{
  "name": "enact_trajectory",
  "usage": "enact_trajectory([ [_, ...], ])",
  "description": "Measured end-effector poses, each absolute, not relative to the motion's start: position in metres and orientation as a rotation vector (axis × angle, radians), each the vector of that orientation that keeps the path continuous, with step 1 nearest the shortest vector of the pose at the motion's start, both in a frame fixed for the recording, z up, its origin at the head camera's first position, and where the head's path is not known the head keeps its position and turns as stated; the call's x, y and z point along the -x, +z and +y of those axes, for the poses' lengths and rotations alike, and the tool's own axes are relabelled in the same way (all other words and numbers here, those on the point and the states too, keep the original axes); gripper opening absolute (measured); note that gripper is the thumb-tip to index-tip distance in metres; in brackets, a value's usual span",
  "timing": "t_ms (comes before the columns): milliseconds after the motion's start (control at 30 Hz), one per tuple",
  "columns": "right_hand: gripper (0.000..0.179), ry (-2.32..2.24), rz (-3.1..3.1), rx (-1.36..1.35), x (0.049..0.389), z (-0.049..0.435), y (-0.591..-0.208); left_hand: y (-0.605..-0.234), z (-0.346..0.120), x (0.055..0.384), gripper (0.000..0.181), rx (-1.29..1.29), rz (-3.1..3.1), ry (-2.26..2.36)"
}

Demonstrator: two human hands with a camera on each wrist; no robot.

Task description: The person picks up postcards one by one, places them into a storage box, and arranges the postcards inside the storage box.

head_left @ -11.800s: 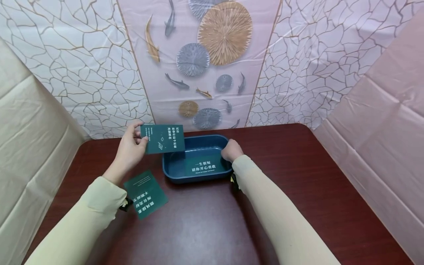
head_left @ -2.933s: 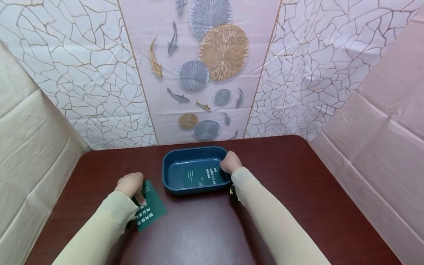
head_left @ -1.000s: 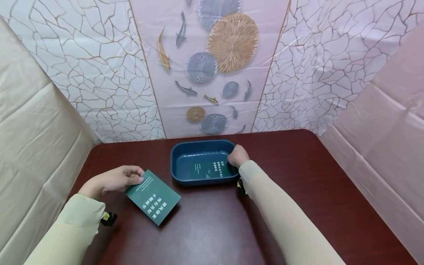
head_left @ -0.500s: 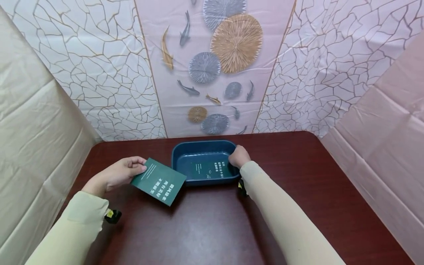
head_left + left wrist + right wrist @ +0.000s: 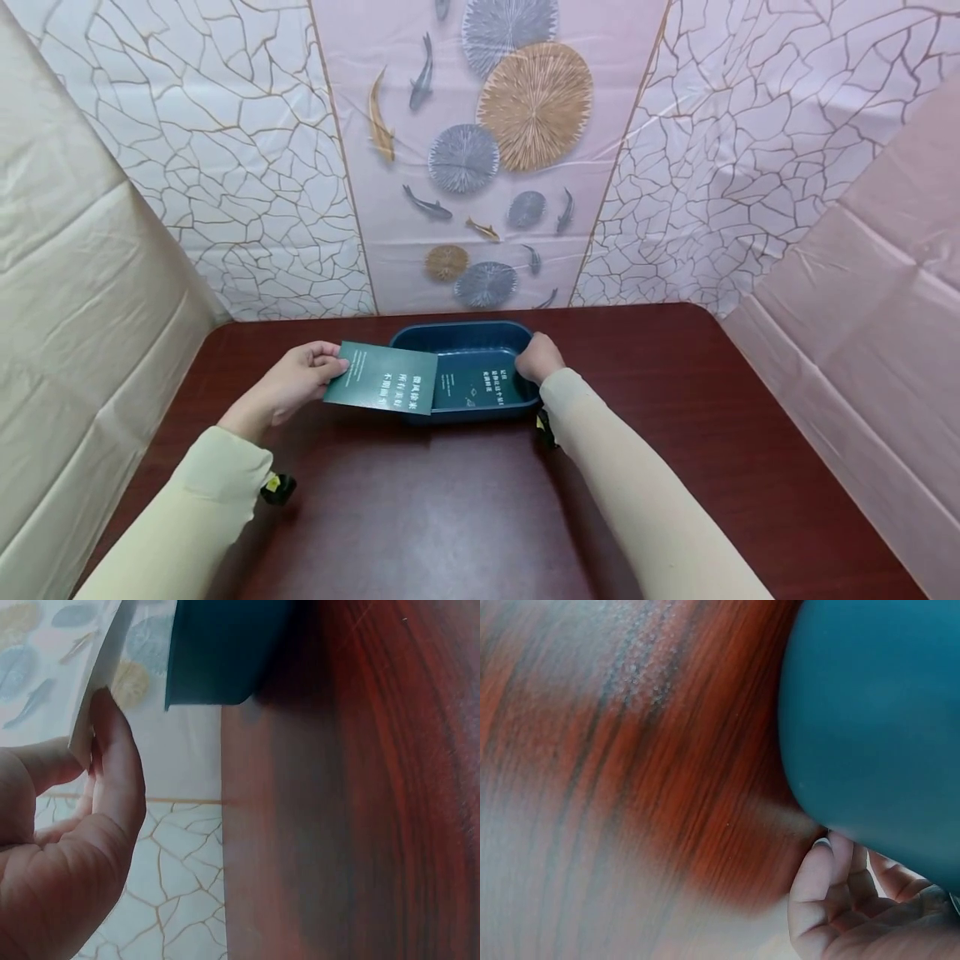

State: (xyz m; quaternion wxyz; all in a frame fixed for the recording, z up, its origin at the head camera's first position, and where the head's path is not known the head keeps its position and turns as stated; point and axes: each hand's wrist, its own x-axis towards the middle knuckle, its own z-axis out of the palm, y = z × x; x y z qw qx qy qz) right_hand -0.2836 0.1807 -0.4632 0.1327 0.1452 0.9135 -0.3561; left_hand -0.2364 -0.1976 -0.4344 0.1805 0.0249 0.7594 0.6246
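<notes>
Between thumb and fingers, my left hand [image 5: 303, 379] pinches one end of a green card [image 5: 384, 379] printed with white characters. The card is tilted, its far end over the left part of a blue tray [image 5: 465, 327]. In the left wrist view the card [image 5: 97, 682] shows edge-on in the pinch, beside the tray wall [image 5: 217, 656]. My right hand [image 5: 540, 358] grips the right end of the tray; in the right wrist view its curled fingers [image 5: 814, 874] lie against the outer wall, thumb hidden. Another green card [image 5: 472, 387] lies inside the tray.
The tray stands on a dark red wooden table [image 5: 450, 517] near its back edge. Behind the table hangs a patterned cloth [image 5: 480, 208], and pale cloth walls [image 5: 862, 275] flank both sides.
My left hand has picked up the green card from the table's left and carried it right and back over the tray. Earlier it placed another card inside. My right hand stays on the tray.
</notes>
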Motion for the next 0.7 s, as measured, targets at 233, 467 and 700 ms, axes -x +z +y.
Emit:
enact_trajectory([
  [233, 0.064, -1.063, 2.641, -0.413, 0.283, 0.184, -0.464, -0.437, -0.188, 0.23, 0.04, -0.05, 2.164, 1.828],
  [467, 0.061, -1.036, 2.653, -0.412, 0.282, 0.188, -0.466, -0.436, -0.17, 0.234, 0.047, -0.07, 2.224, 1.798],
  [700, 0.058, -1.072, 2.647, -0.417, 0.281, 0.183, -0.465, -0.428, -0.145, 0.24, 0.046, -0.112, 2.382, 1.737],
])
